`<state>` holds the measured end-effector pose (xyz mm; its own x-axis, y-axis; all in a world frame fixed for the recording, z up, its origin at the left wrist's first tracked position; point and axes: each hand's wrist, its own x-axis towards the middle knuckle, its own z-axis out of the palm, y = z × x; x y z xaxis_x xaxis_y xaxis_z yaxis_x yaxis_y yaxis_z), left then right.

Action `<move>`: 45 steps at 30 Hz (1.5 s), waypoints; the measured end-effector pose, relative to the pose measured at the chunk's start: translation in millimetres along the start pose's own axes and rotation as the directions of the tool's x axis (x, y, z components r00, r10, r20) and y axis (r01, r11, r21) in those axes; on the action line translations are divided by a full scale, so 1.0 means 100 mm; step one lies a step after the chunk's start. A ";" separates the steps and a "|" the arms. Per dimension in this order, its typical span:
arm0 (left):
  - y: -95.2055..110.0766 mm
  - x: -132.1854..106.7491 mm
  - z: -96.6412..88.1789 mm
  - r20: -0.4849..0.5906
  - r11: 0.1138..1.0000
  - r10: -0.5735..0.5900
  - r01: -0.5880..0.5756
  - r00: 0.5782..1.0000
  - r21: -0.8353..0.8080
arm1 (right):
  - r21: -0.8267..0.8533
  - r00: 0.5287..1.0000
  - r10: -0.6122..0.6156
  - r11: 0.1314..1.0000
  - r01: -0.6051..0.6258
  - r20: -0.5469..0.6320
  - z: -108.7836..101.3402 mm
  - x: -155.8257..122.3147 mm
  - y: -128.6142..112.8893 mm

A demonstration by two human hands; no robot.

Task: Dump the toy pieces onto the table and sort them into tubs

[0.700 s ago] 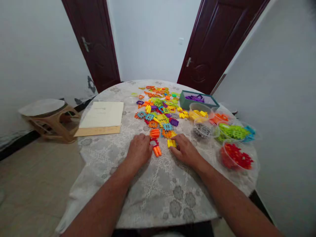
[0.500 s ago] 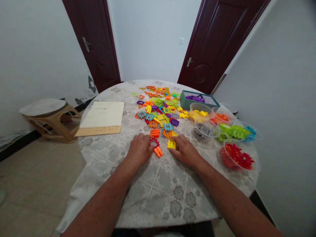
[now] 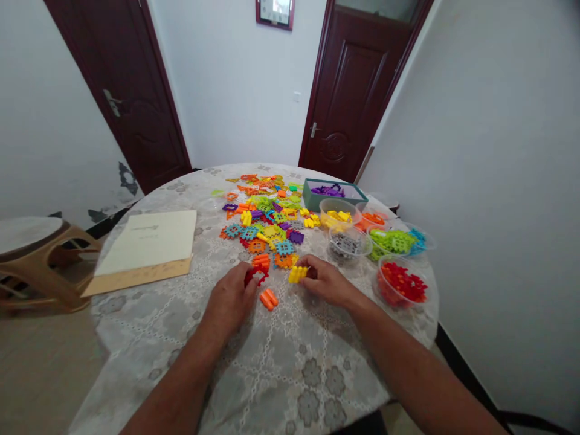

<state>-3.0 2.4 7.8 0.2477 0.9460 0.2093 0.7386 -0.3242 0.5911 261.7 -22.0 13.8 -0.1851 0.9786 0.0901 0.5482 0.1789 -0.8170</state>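
Observation:
My left hand (image 3: 233, 296) is closed on a red notched plastic building piece (image 3: 261, 277), pinched between thumb and fingers. My right hand (image 3: 324, 280) pinches a yellow ridged building piece (image 3: 297, 274) at its right end. Between the hands, nearer to me, an orange ridged piece (image 3: 269, 298) lies on the tablecloth. Just beyond the red piece is another orange ridged piece (image 3: 261, 260). A heap of mixed pieces, with a blue lattice square (image 3: 284, 248) and a purple square (image 3: 296, 237) at its near side, spreads away from me.
Clear bowls of sorted pieces stand at the right: yellow (image 3: 339, 216), grey (image 3: 348, 243), green (image 3: 395, 240), red (image 3: 403, 284), orange (image 3: 374, 219). Behind them is a green box (image 3: 312, 198) with purple pieces. An open paper folder (image 3: 145, 244) lies left; a stool (image 3: 45, 260) stands beyond.
The view has turned to the right. The yellow piece has been lifted in my right hand. My left hand has taken the red piece away from the orange piece, which stays on the cloth.

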 end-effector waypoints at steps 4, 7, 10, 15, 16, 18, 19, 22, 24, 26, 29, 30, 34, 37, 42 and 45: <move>0.00 0.01 -0.03 -0.021 0.986 -0.046 0.042 0.999 -0.160 | 0.013 0.999 0.034 0.999 -0.033 -0.036 -0.35 0.04 -0.14; 0.02 0.02 -0.06 0.005 0.960 -0.083 0.082 0.996 -0.268 | -0.105 0.982 0.029 0.993 -0.050 -0.188 -0.74 0.21 -0.22; 0.05 0.03 -0.08 0.030 0.924 -0.111 0.115 0.993 -0.365 | -0.279 0.891 -0.036 0.955 -0.103 -0.453 -1.15 0.51 -0.19; 0.08 0.04 -0.10 0.092 0.851 -0.118 0.149 0.989 -0.504 | -0.265 0.728 -0.097 0.957 -0.120 -0.679 -1.40 0.80 -0.05; 0.08 0.04 -0.10 0.103 0.832 -0.120 0.157 0.987 -0.532 | -0.237 0.723 -0.092 0.966 -0.103 -0.685 -1.35 0.78 -0.04; 0.09 0.04 -0.10 0.113 0.803 -0.130 0.172 0.985 -0.571 | -0.149 0.760 -0.056 0.987 -0.054 -0.648 -1.14 0.68 -0.04; 0.09 0.03 -0.10 0.113 0.793 -0.134 0.174 0.985 -0.583 | -0.089 0.797 -0.032 0.996 -0.027 -0.603 -1.00 0.61 -0.05; 0.11 0.02 -0.09 0.123 0.772 -0.114 0.166 0.986 -0.613 | 0.099 0.910 0.020 0.995 0.023 -0.413 -0.51 0.39 -0.09; 0.12 0.02 -0.09 0.141 0.765 -0.088 0.158 0.986 -0.625 | 0.187 0.957 0.031 0.982 0.024 -0.287 -0.19 0.28 -0.14; 0.14 0.01 -0.10 0.161 0.771 -0.067 0.153 0.985 -0.618 | 0.252 0.985 0.038 0.968 0.006 -0.170 0.08 0.19 -0.20; 0.15 -0.01 -0.10 0.180 0.798 -0.014 0.120 0.984 -0.591 | 0.327 0.999 0.025 0.945 -0.014 -0.027 0.35 0.13 -0.29; 0.15 -0.01 -0.10 0.176 0.811 0.007 0.097 0.984 -0.576 | 0.340 1.000 0.017 0.940 -0.018 0.006 0.40 0.12 -0.31; 0.13 -0.02 -0.08 0.172 0.867 0.060 0.034 0.983 -0.498 | 0.323 0.998 0.030 0.945 -0.049 0.064 0.41 0.12 -0.31; 0.10 -0.03 -0.04 0.137 0.931 0.090 -0.035 0.986 -0.363 | 0.171 0.999 -0.006 0.985 0.014 -0.049 0.26 0.12 -0.29; 0.06 -0.07 0.05 0.158 0.966 0.258 -0.253 0.953 -0.051 | -0.175 0.945 -0.218 0.968 0.179 -0.243 -0.16 -0.07 -0.46; 0.07 -0.09 0.06 0.266 0.950 0.293 -0.310 0.918 0.024 | -0.317 0.890 -0.241 0.941 0.117 -0.387 -0.46 -0.33 -0.54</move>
<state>3.4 -7.9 5.3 0.6106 0.7760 0.1578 0.6402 -0.6010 0.4784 275.8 -59.0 81.3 0.0189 0.8671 0.4977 0.7532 0.3150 -0.5775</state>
